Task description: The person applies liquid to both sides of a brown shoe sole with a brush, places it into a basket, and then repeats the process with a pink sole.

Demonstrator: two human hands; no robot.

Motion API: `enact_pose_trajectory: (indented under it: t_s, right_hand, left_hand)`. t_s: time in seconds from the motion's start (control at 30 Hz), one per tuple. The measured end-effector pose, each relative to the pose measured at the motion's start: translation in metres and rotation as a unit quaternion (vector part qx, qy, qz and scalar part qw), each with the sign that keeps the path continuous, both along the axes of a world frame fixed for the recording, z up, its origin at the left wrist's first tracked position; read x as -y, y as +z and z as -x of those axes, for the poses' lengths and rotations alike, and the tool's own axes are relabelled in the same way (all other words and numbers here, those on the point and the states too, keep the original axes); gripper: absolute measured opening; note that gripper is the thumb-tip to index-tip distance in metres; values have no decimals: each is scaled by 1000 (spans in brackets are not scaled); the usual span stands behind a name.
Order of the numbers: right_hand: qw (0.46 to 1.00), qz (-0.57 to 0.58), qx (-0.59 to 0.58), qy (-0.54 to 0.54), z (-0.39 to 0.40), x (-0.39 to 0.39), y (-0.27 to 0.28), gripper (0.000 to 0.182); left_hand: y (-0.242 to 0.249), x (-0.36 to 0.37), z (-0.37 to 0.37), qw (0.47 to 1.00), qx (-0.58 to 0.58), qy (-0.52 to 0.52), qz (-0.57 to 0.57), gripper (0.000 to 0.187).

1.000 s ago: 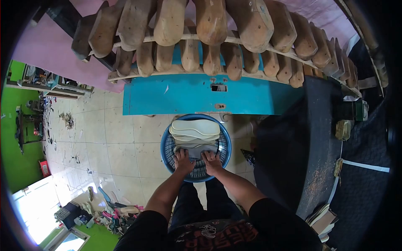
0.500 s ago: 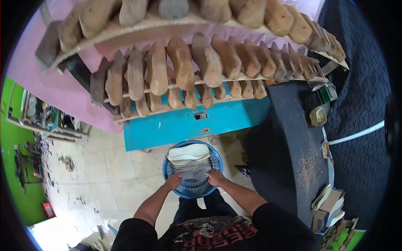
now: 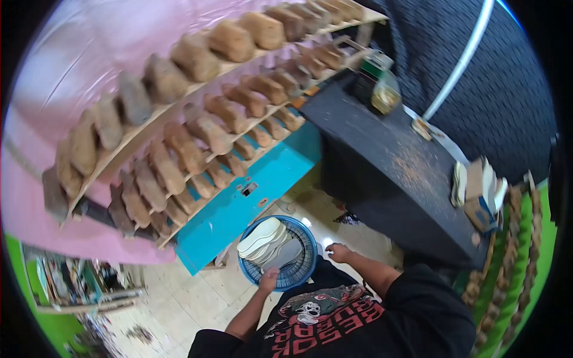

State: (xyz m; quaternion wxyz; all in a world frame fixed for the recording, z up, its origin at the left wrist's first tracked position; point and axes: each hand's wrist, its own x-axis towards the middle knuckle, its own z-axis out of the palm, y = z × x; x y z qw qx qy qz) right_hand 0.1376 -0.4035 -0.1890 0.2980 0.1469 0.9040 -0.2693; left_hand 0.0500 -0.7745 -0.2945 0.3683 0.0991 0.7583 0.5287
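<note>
A blue plastic basket stands on the floor before me with a stack of shoe soles inside. Cream soles lie toward its far left side. A grey sole rests slanted over the near part of the stack. At the near end of that grey sole is my left hand, its fingers closed on the edge as far as I can see. My right hand is off to the right of the basket, apart from it, with fingers loosely parted and nothing visible in them.
Racks of wooden shoe lasts rise ahead and left, above a turquoise panel. A dark-covered table at right bears crumbs, a jar and a box with soles. More shelving stands at far left.
My view has turned to the right. The grey sole, held between both hands before, now lies on the stack; my right hand has let go and moved right, out of the basket.
</note>
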Motion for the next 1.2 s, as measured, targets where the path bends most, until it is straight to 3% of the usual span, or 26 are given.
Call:
enact_pose_trajectory:
  t_s: [0.17,0.27,0.37,0.43,0.57,0.73,0.83,0.93,1.07,1.13,1.2]
  right_hand:
    - [986,10,16,-166,-90,-4,4,40]
    - [964,55,-4,-259,-152,6,-2,38]
    - [943,29,-37,-331,-207,23,-4,39]
    - [907,-15,-98,-408,-238,35,-12,41]
    - [824,-2,12,-566,-281,43,-24,53]
    - [838,28,84,-538,-308,22,-43,51]
    - [860,17,50,-508,-311,-2,-58,44]
    - [863,116,21,-491,-306,-47,-60,39]
    - [864,144,-26,-482,-301,-119,-80,36]
    - [882,88,-98,-453,-298,-160,-84,33]
    - [867,107,-157,-461,-292,-198,-80,30]
  left_hand:
    - [8,-55,-8,984,112,-131,-34,44]
    - [24,-87,15,977,95,-185,-47,44]
    - [54,-115,45,975,50,-213,-31,43]
    - [65,-125,65,974,21,-226,-11,43]
    - [70,-138,90,974,6,-225,2,44]
    - [63,-147,77,977,46,-205,40,42]
    - [64,-165,46,978,64,-192,57,42]
    - [85,-205,-1,981,95,-161,52,42]
    - [102,-283,-50,979,173,-94,51,41]
    - [110,-326,-69,973,158,-163,52,41]
    - [99,-363,-75,960,78,-268,-19,43]
